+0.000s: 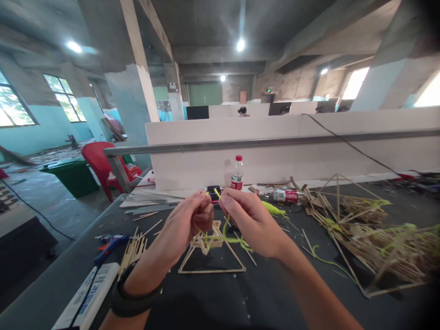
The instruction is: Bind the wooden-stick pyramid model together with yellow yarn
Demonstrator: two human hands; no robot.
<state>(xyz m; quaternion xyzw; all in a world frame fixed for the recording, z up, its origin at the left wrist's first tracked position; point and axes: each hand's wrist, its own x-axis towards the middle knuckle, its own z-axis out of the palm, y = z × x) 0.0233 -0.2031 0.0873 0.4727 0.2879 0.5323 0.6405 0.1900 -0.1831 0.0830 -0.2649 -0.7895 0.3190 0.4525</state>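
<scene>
Both hands are raised close together above a small wooden stick frame [211,271] on the dark table. My left hand [189,220], wearing a black wristband [132,293], is closed with its fingertips pinched on yellow-green string. In my right hand [252,220], thumb and forefinger are pinched on the same yellow-green string [227,231], whose end sticks up between the hands. Loops of the string hang below the fingers over the frame. The frame has a triangular base, with shorter sticks joined near its far part, partly hidden by the hands.
A glue gun [115,245] and loose sticks [135,247] lie left, by a white power strip [87,298]. A standing bottle [237,174], a lying bottle [285,195] and a phone [213,190] are behind. Right, a pile of sticks [405,252] spreads. A white partition [275,160] stands beyond.
</scene>
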